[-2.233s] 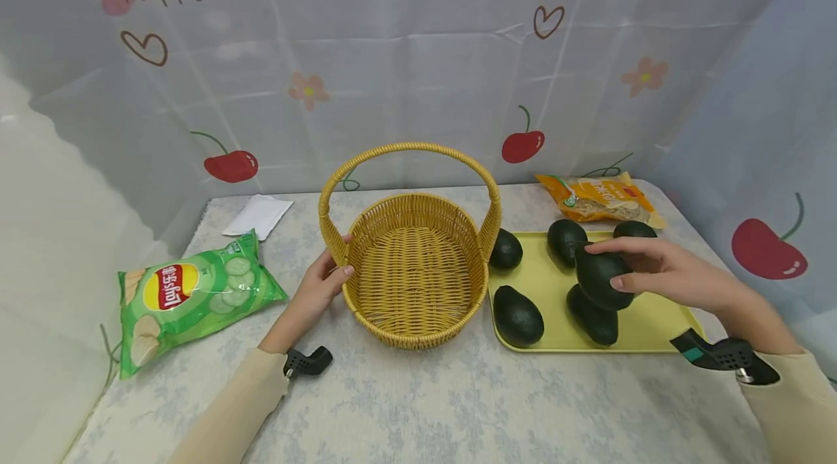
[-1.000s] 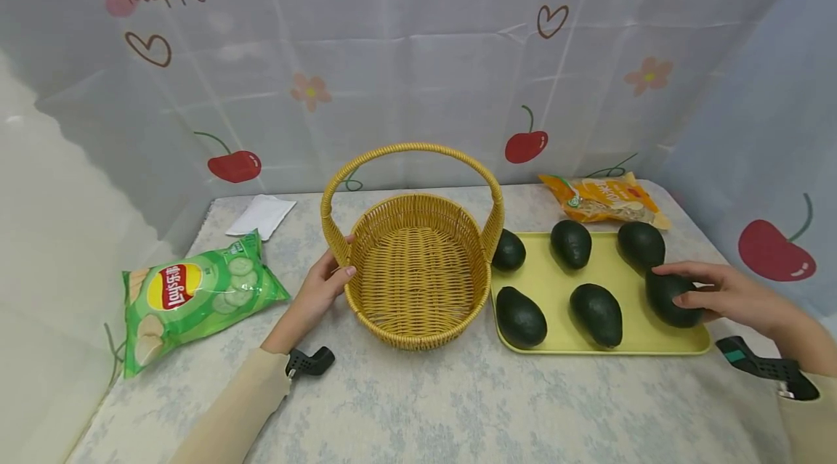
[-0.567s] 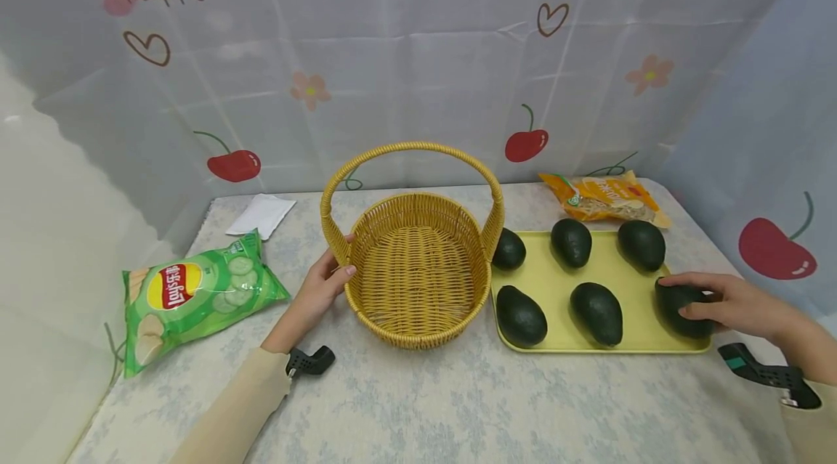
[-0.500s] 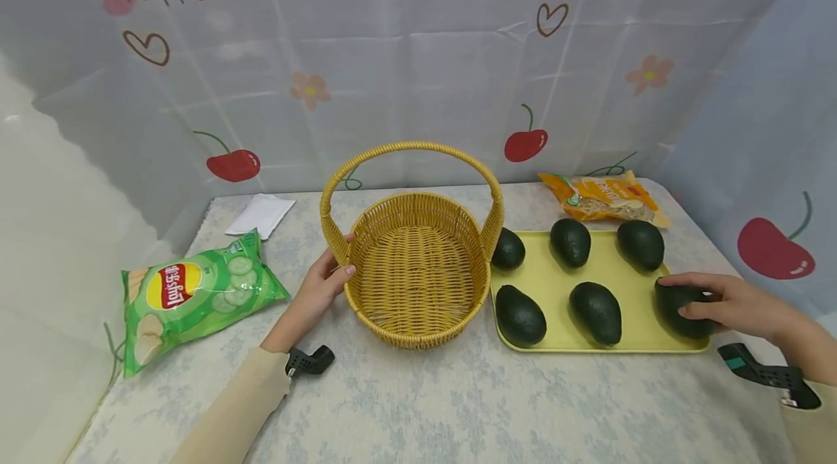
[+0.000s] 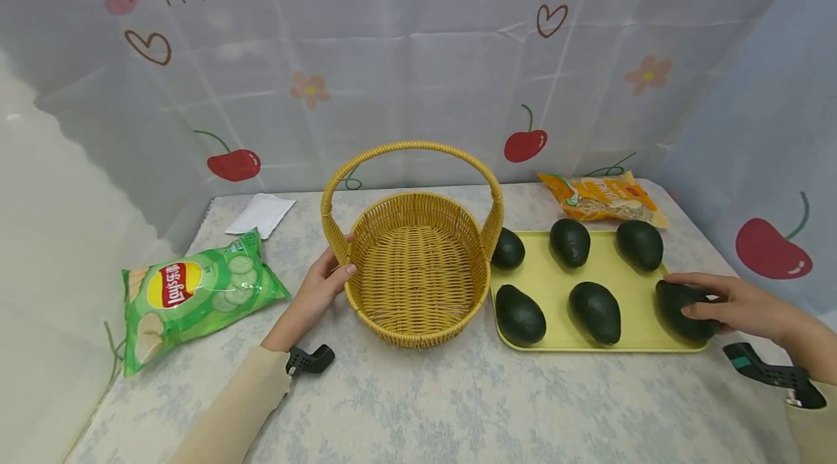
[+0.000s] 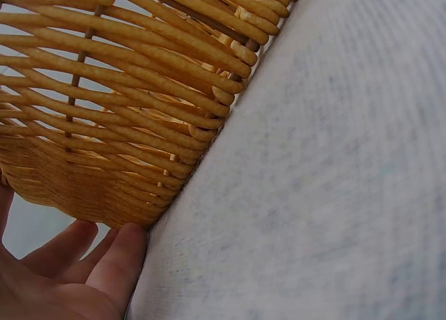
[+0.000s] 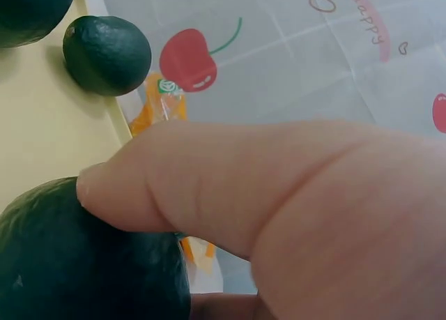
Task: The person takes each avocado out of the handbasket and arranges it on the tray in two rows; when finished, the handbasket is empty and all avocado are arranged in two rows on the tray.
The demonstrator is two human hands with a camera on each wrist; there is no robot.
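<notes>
An empty woven yellow basket (image 5: 418,337) with a tall handle stands mid-table. My left hand (image 5: 327,279) grips its left rim at the handle's base; in the left wrist view my fingers (image 6: 111,264) lie against the basket's side (image 6: 125,111). To the right, a pale yellow tray (image 5: 556,282) holds several dark green avocados. My right hand (image 5: 693,297) curls over the avocado (image 5: 676,308) resting at the tray's near right corner. In the right wrist view my thumb (image 7: 209,187) presses that avocado (image 7: 83,264).
A green chips bag (image 5: 196,293) lies at the left, a white napkin (image 5: 260,213) behind it. An orange snack packet (image 5: 604,199) lies behind the tray. A printed curtain closes off the back and both sides. Bare tablecloth runs along the front.
My right hand carried an avocado from above the tray's middle to its near right corner and set it down, still holding it. The left hand and basket stayed put.
</notes>
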